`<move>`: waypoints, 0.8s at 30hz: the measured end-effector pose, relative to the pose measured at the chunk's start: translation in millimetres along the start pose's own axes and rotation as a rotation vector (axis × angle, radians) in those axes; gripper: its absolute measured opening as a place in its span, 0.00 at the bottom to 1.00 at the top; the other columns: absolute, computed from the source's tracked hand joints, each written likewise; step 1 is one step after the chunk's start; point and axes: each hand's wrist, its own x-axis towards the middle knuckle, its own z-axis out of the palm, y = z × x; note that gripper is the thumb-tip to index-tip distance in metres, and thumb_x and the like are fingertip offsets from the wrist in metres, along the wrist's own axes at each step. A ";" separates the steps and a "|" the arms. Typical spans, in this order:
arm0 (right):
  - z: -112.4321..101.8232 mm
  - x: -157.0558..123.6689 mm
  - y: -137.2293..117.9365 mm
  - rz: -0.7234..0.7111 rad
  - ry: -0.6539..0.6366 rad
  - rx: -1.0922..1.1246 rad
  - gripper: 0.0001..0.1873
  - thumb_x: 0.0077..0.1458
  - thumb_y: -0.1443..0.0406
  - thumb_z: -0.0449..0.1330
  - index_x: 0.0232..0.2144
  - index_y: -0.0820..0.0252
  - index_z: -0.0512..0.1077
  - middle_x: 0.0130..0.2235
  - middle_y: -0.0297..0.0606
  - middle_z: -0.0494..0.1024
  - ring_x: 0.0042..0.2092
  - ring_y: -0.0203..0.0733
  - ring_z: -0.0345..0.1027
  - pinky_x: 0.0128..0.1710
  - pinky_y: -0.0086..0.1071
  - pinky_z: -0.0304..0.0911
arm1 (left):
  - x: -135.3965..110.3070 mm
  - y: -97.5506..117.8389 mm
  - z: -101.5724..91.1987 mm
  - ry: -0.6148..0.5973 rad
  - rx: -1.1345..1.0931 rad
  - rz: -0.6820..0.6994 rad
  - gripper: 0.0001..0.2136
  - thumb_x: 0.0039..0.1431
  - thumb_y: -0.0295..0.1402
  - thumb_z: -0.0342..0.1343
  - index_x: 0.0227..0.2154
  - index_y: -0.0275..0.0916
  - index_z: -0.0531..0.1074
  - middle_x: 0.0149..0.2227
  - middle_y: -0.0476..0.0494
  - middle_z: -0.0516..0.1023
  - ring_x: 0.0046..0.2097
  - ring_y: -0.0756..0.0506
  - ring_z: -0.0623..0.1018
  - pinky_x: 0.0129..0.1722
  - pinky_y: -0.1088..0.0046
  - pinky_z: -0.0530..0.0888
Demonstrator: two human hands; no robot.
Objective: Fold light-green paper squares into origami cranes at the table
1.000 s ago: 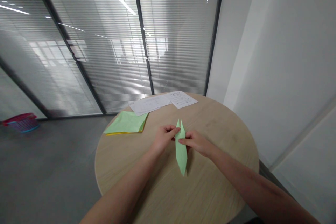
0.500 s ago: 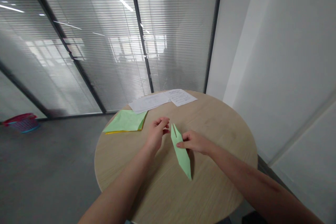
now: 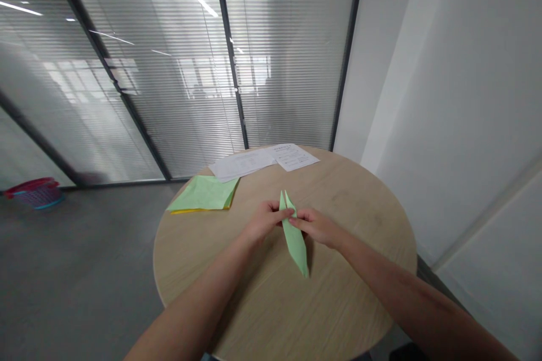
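Observation:
A long, narrow folded piece of light green paper (image 3: 297,242) lies on the round wooden table (image 3: 347,271), its two pointed tips facing away from me. My left hand (image 3: 266,221) pinches its upper part from the left. My right hand (image 3: 315,227) pinches the same spot from the right, fingers closed on the paper.
A stack of green and yellow paper sheets (image 3: 204,195) lies at the table's far left. Two white printed sheets (image 3: 262,161) rest at the far edge. Glass partitions with blinds stand behind the table. A pink and blue basket (image 3: 34,192) sits on the floor at far left.
My left hand, which had let go and lifted off half a second ago, has come back onto the green paper. The paper has turned slightly back toward upright.

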 end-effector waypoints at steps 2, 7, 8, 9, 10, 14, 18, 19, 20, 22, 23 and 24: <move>0.6 -0.3 -0.5 0.010 -0.006 0.004 0.21 0.53 0.50 0.57 0.29 0.64 0.72 0.23 0.32 0.66 0.25 0.33 0.58 0.26 0.28 0.52 | 0.0 0.1 0.4 0.025 0.000 -0.005 0.12 0.43 0.39 0.65 0.22 0.33 0.75 0.21 0.48 0.73 0.24 0.51 0.69 0.26 0.75 0.65; 0.9 -0.4 -1.1 -0.004 -0.031 0.000 0.20 0.53 0.51 0.58 0.29 0.64 0.71 0.24 0.32 0.67 0.26 0.34 0.58 0.27 0.28 0.53 | -3.2 3.3 1.3 0.026 -0.100 -0.049 0.13 0.43 0.39 0.65 0.24 0.33 0.75 0.24 0.46 0.75 0.26 0.50 0.72 0.29 0.73 0.68; 1.0 -0.1 -0.2 -0.002 -0.033 0.004 0.20 0.53 0.51 0.58 0.28 0.64 0.71 0.24 0.32 0.66 0.26 0.34 0.57 0.27 0.28 0.53 | -3.7 3.7 0.9 0.028 -0.116 -0.055 0.13 0.43 0.40 0.65 0.25 0.33 0.75 0.25 0.46 0.75 0.26 0.50 0.72 0.30 0.73 0.69; 1.2 0.3 1.0 0.003 -0.038 0.009 0.19 0.53 0.51 0.58 0.28 0.64 0.70 0.24 0.32 0.65 0.26 0.33 0.56 0.27 0.28 0.52 | -3.9 4.0 0.2 0.033 -0.121 -0.056 0.14 0.44 0.41 0.65 0.25 0.33 0.75 0.25 0.45 0.75 0.26 0.50 0.72 0.30 0.72 0.70; 1.4 0.9 2.6 0.007 -0.043 0.011 0.19 0.53 0.51 0.58 0.28 0.64 0.70 0.24 0.31 0.65 0.26 0.33 0.55 0.26 0.28 0.51 | -4.0 4.0 -0.7 0.037 -0.115 -0.053 0.14 0.44 0.41 0.64 0.25 0.33 0.75 0.25 0.45 0.75 0.26 0.50 0.72 0.30 0.72 0.70; 1.2 3.1 9.1 -0.006 -0.047 -0.003 0.19 0.54 0.52 0.57 0.29 0.65 0.71 0.25 0.32 0.65 0.27 0.33 0.56 0.27 0.28 0.51 | -3.2 3.9 -4.4 0.043 -0.013 -0.023 0.15 0.45 0.43 0.63 0.25 0.33 0.74 0.24 0.46 0.74 0.25 0.50 0.72 0.28 0.73 0.70; 0.3 4.2 11.0 -0.031 0.035 -0.070 0.20 0.55 0.51 0.57 0.29 0.64 0.72 0.25 0.32 0.66 0.27 0.34 0.56 0.27 0.28 0.51 | -2.6 5.2 -5.9 0.033 0.111 0.008 0.14 0.46 0.43 0.62 0.25 0.33 0.75 0.24 0.46 0.75 0.25 0.50 0.72 0.26 0.74 0.68; 0.3 4.3 10.7 -0.037 0.048 -0.085 0.20 0.55 0.51 0.56 0.29 0.64 0.72 0.25 0.32 0.67 0.27 0.34 0.56 0.27 0.28 0.51 | -2.5 5.4 -5.9 0.017 0.133 0.006 0.14 0.46 0.42 0.62 0.25 0.34 0.76 0.24 0.46 0.75 0.25 0.50 0.72 0.26 0.75 0.68; 0.3 4.2 10.1 -0.041 0.053 -0.094 0.20 0.55 0.51 0.56 0.30 0.64 0.72 0.25 0.33 0.67 0.27 0.34 0.56 0.27 0.28 0.51 | -2.3 5.5 -5.9 0.007 0.153 0.002 0.13 0.46 0.42 0.62 0.25 0.34 0.76 0.24 0.46 0.75 0.25 0.50 0.72 0.25 0.75 0.67; 0.9 4.0 8.7 -0.050 0.046 -0.098 0.21 0.56 0.51 0.55 0.29 0.64 0.72 0.25 0.33 0.67 0.27 0.34 0.56 0.27 0.28 0.51 | -1.9 5.3 -5.8 0.010 0.179 0.003 0.13 0.45 0.41 0.62 0.25 0.35 0.76 0.24 0.46 0.75 0.25 0.50 0.71 0.25 0.75 0.67; 1.4 3.9 8.0 -0.052 0.038 -0.096 0.21 0.56 0.50 0.55 0.29 0.64 0.72 0.25 0.33 0.67 0.27 0.34 0.56 0.27 0.28 0.51 | -1.6 5.1 -5.9 0.024 0.179 0.012 0.13 0.46 0.42 0.62 0.24 0.35 0.76 0.23 0.46 0.75 0.25 0.50 0.71 0.25 0.75 0.67; 1.9 3.8 7.4 -0.051 0.034 -0.092 0.21 0.55 0.50 0.54 0.28 0.64 0.72 0.25 0.33 0.66 0.27 0.34 0.56 0.27 0.28 0.51 | -1.3 4.9 -6.1 0.044 0.166 0.024 0.13 0.46 0.42 0.62 0.24 0.35 0.76 0.23 0.46 0.75 0.25 0.50 0.71 0.26 0.75 0.68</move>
